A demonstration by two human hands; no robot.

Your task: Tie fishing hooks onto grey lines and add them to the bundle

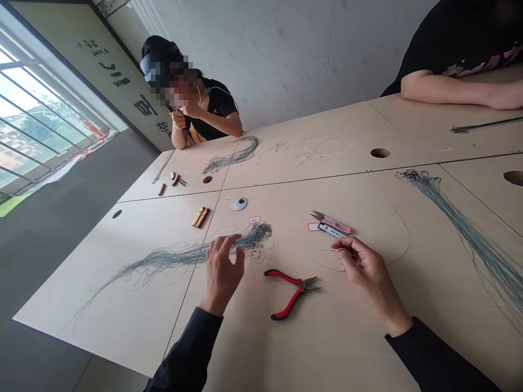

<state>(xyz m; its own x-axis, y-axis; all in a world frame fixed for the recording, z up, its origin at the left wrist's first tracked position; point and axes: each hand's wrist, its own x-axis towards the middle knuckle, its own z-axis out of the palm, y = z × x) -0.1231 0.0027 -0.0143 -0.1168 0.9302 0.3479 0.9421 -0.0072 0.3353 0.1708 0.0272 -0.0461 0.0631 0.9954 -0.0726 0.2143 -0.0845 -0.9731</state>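
My left hand hovers at the head of a bundle of thin blue-green strands, its thumb and fingers apart. Dark, tangled loops or hooks gather at that bundle's right end. Between thumb and forefinger, my right hand pinches a thin strand, which curves out in a loop to the left; another fine curve rises to the right behind the hand. Red-handled pliers lie spread between my hands. Just beyond my right hand are pink thread snips and a labelled black-and-white strip.
Another strand bundle lies at the right. Two small coloured packs and a round white disc lie farther back. Across the table, one person holds something near the face; another's forearm rests on the tabletop. Cable holes pierce the table.
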